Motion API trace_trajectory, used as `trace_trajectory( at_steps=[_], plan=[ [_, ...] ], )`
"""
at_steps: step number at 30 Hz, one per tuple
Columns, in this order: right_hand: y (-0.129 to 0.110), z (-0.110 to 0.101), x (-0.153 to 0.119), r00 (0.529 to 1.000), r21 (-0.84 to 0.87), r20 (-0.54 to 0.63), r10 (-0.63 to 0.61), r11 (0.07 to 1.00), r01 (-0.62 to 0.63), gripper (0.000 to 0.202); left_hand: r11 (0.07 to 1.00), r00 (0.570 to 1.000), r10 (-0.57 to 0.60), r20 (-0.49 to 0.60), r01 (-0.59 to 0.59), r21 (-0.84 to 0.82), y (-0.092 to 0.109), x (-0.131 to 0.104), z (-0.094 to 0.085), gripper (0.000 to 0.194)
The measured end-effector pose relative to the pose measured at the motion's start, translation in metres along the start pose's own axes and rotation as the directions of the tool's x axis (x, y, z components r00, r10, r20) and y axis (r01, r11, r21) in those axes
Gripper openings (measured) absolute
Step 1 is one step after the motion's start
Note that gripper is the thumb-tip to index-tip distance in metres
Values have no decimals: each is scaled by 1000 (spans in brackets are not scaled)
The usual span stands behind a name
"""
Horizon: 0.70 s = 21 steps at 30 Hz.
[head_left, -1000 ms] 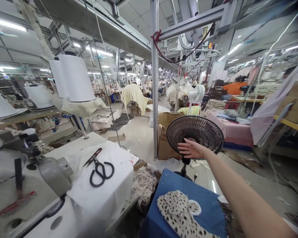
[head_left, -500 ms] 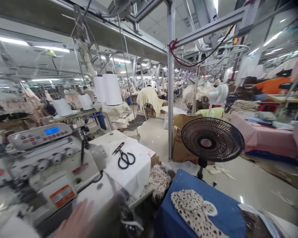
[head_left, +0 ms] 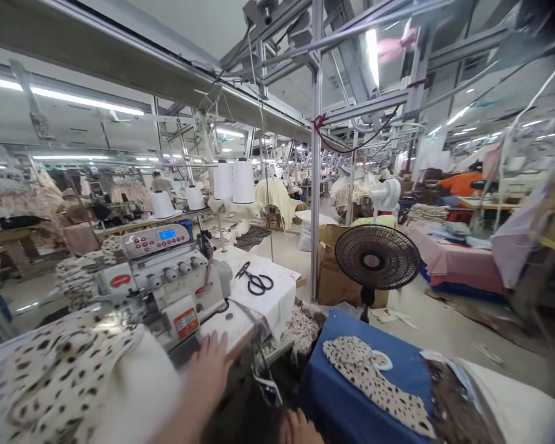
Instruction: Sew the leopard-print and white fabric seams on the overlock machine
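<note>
My left hand [head_left: 211, 371] lies flat with fingers apart on the white table edge [head_left: 277, 302], just in front of a white overlock sewing machine [head_left: 166, 277]. Only the knuckles of my right hand [head_left: 300, 430] show at the bottom edge, low between the table and a blue cloth-covered bin [head_left: 346, 345]; its fingers are hidden. Spotted cream fabric [head_left: 60, 376] is heaped at the lower left beside the machine. Black scissors [head_left: 255, 282] lie on the white table behind the machine.
A cut spotted piece [head_left: 374, 382] lies on the blue cloth. A black standing fan [head_left: 377, 256] stands on the floor to the right, with cardboard boxes [head_left: 328, 277] and a metal post [head_left: 315, 185] behind. White thread cones [head_left: 240, 180] stand on a rack. Other people work farther back.
My right hand left the fan and dropped to the bottom edge. The view swung left onto the sewing machine, and my left hand came up onto the table edge.
</note>
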State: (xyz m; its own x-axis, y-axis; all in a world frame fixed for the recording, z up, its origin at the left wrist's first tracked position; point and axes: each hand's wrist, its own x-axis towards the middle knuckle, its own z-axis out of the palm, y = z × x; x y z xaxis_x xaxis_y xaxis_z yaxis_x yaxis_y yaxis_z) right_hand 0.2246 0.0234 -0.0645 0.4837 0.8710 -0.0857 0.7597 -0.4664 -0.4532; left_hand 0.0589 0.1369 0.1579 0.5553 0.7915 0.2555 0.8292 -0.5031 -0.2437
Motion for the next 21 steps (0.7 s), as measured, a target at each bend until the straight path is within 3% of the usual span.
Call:
trace_trajectory(
  at_steps=[4, 8, 13, 16, 21],
  plan=[
    [-30, 13, -20, 996, -163, -25, 81, 983, -84, 45, 996, 995, 46, -85, -52, -76, -5, -4, 3, 46],
    [-66, 27, -48, 998, -343, -49, 47, 937, -60, 50, 984, 993, 57, -101, -73, -163, -9, -5, 6, 47],
    [-97, 36, -90, 986, -457, 25, -163, 876, 157, 49, 967, 991, 55, -119, -82, -242, -12, -5, 5, 45],
    [-112, 33, -114, 953, -478, 96, -287, 827, 297, 41, 959, 991, 56, -124, -88, -271, -12, -6, 5, 43],
    [-151, 37, -142, 892, -488, 225, -393, 747, 452, 43, 950, 990, 67, -127, -102, -294, -13, -8, 6, 43]
  ],
)
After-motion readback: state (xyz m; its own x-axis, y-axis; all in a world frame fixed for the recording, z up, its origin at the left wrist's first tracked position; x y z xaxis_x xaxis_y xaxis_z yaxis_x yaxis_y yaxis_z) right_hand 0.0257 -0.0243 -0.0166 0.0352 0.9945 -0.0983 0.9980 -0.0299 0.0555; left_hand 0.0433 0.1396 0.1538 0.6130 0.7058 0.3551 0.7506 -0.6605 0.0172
